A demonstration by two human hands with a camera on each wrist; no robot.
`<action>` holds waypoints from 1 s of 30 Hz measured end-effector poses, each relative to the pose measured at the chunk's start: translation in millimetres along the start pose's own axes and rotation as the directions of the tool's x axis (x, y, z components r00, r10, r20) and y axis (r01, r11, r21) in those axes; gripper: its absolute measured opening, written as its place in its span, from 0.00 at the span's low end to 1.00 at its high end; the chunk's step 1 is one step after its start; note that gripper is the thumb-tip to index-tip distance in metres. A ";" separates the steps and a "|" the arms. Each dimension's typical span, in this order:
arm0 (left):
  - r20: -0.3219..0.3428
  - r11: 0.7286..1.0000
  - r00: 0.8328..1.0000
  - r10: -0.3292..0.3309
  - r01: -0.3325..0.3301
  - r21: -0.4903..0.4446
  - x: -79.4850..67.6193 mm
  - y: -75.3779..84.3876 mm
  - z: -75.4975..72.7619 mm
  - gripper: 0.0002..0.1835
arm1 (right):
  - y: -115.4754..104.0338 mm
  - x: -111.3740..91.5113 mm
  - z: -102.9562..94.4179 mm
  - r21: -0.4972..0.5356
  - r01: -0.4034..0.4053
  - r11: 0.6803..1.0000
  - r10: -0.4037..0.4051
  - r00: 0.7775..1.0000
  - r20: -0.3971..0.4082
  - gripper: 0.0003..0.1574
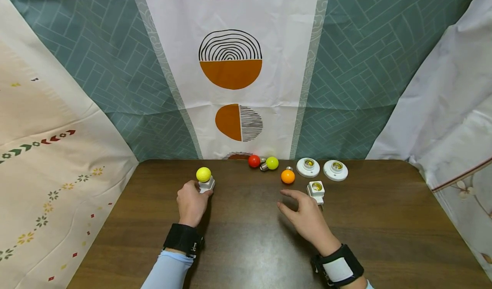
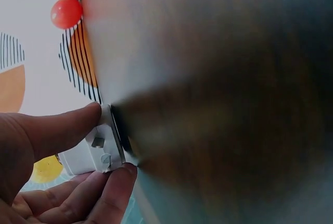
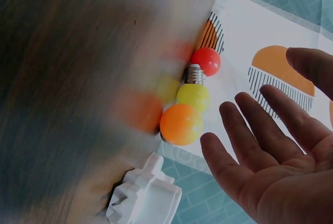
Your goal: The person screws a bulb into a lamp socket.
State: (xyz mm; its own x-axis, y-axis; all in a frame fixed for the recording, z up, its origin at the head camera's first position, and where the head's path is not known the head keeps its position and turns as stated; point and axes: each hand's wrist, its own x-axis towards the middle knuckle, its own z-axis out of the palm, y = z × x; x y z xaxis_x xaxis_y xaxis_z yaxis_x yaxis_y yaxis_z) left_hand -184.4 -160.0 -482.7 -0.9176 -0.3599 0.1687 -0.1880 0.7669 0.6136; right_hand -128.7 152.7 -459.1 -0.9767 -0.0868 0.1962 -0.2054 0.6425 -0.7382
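On the table's left side my left hand [image 1: 192, 202] grips a white square lamp holder [image 1: 206, 185] that has a yellow bulb [image 1: 203, 174] seated in it. The left wrist view shows thumb and fingers pinching the white lamp holder [image 2: 96, 151] near its base. My right hand [image 1: 306, 216] hovers over the table with fingers spread and nothing between them. Nearest to it are an orange bulb [image 1: 288, 176] and a second white square lamp holder [image 1: 316, 191] with its socket bare. In the right wrist view the right hand [image 3: 281, 166] shows its palm, apart from the orange bulb [image 3: 181, 124].
By the table's back edge lie a red bulb [image 1: 254, 161] and a yellow-green bulb [image 1: 272, 163], close together. Two round white lamp holders, a left one [image 1: 308, 167] and a right one [image 1: 335, 170], stand at the back right. A patterned cloth [image 1: 238, 122] hangs behind the table.
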 end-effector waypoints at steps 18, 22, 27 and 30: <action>0.032 1.000 0.999 0.002 -0.003 0.021 -2.2 4.6 -7.6 0.32 | -3.3 -0.7 -3.1 0.003 0.016 1.000 -0.016 1.000 0.010 0.25; -0.011 1.000 1.000 0.020 -0.020 -0.001 -2.3 13.6 -16.0 0.37 | -6.5 -0.6 -5.1 -0.006 0.036 0.999 -0.036 0.999 -0.006 0.24; -0.097 0.995 0.991 0.090 -0.093 -0.031 -7.4 33.4 -27.5 0.43 | -10.8 -0.6 -9.8 -0.016 0.055 0.998 -0.056 0.998 -0.033 0.24; -0.142 0.984 0.977 0.159 -0.168 -0.052 -14.5 47.4 -32.3 0.42 | -12.8 -1.0 -12.8 -0.023 0.052 0.998 -0.053 0.998 -0.046 0.24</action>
State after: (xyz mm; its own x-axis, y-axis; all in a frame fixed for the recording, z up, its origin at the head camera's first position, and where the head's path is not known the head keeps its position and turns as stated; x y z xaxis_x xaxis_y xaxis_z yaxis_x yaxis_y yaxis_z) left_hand -168.7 -135.6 -431.2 -0.8767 -0.3051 0.3719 -0.0131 0.7880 0.6155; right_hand -124.3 154.3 -441.5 -0.9606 -0.0852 0.2646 -0.2542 0.6543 -0.7122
